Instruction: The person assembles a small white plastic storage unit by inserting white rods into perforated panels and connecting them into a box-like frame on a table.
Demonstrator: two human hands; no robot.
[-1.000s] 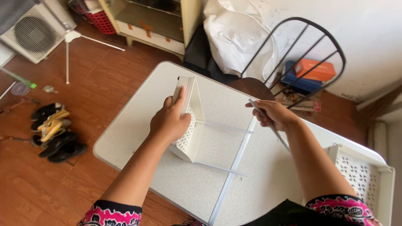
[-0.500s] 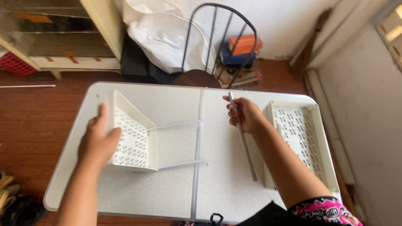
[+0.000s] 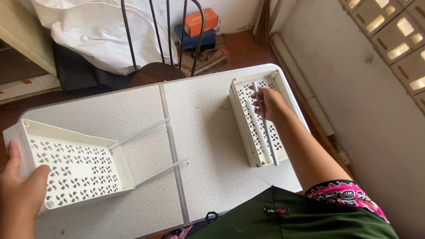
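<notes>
Left hand [image 3: 20,190]: near-left tray [image 3: 73,166] is gripped at its edge | right hand [image 3: 270,99]: grey rod [image 3: 265,126] is grasped over far-right tray [image 3: 241,95] | table [image 3: 208,132].

Table [image 3: 208,132]: perforated tray [image 3: 75,166] at left, two rods [image 3: 150,152] jutting from it rightward; second tray [image 3: 259,117] at right, holding loose rods [image 3: 265,128]; chair [image 3: 164,48] behind table.

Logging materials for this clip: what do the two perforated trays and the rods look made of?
Both trays: probably moulded plastic, matt off-white, with uniform cut-out patterns and thin walls. The rods under the right hand: pale grey, smooth and straight; plastic or coated metal, unclear.
</notes>
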